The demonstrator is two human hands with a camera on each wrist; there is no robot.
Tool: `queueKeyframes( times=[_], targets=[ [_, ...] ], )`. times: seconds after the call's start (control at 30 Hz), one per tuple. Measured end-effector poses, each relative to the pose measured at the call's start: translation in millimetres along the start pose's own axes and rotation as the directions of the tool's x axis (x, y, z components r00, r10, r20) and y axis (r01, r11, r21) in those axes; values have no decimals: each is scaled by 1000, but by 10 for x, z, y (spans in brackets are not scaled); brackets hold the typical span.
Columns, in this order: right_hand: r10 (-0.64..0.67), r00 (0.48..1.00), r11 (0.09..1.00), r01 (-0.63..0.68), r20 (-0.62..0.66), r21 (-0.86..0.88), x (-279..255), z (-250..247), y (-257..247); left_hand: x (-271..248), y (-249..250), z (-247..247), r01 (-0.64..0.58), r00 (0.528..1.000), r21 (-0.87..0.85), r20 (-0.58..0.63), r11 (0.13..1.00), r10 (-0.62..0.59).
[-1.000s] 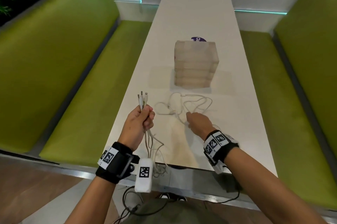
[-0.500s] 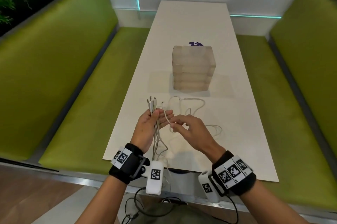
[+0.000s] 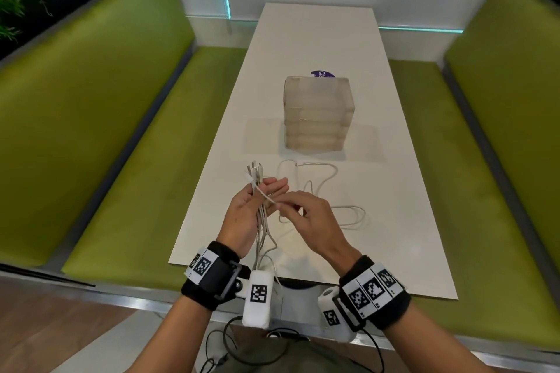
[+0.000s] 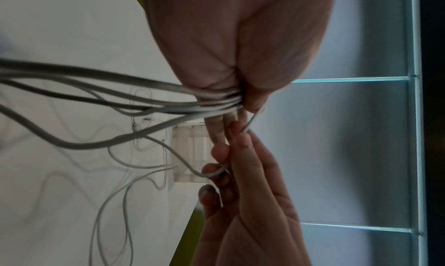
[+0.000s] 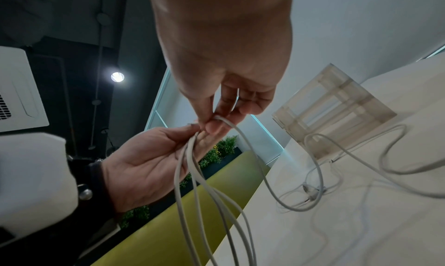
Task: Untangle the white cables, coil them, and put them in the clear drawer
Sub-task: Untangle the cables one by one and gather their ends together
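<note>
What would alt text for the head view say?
Left hand holds a bundle of white cables upright while the right hand pinches one cable at it. More cable loops on the white table before the closed clear drawer unit.

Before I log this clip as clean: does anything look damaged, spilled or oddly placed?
Nothing damaged or spilled. The only disorder is the expected one: white cables sprawl in loose loops on the table before the shut clear drawer unit, while the left hand holds several ends.
</note>
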State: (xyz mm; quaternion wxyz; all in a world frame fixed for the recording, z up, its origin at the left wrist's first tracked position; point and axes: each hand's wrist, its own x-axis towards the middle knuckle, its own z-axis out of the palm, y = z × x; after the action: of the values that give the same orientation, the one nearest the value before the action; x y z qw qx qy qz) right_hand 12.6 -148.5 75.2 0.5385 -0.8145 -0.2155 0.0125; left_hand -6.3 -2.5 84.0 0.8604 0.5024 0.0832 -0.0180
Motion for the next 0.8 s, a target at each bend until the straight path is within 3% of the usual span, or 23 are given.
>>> queueKeyframes(
  times=[0.17, 0.43, 0.67, 0.73, 0.8],
  targets=[
    [71, 996, 992, -66, -44, 103, -37, 4, -60, -9, -1, -23, -25, 999, -81, -27, 996, 23],
    [37, 998, 997, -41, 60, 61, -4, 42, -54, -3, -8, 6, -42, 999, -9, -22, 999, 41],
    [43, 984, 991, -19, 175, -133, 32, -35, -103, -52, 19, 19, -51, 999, 115, -12, 992, 53],
    [85, 958, 961, -6, 274, -278, 97, -82, -61, -69, 19, 26, -74, 994, 105, -69, 992, 81],
    [204, 915, 872, -8, 348, -490, 215, -132, 26, -87, 38, 35, -105, 987, 83, -109, 991, 114]
  ],
)
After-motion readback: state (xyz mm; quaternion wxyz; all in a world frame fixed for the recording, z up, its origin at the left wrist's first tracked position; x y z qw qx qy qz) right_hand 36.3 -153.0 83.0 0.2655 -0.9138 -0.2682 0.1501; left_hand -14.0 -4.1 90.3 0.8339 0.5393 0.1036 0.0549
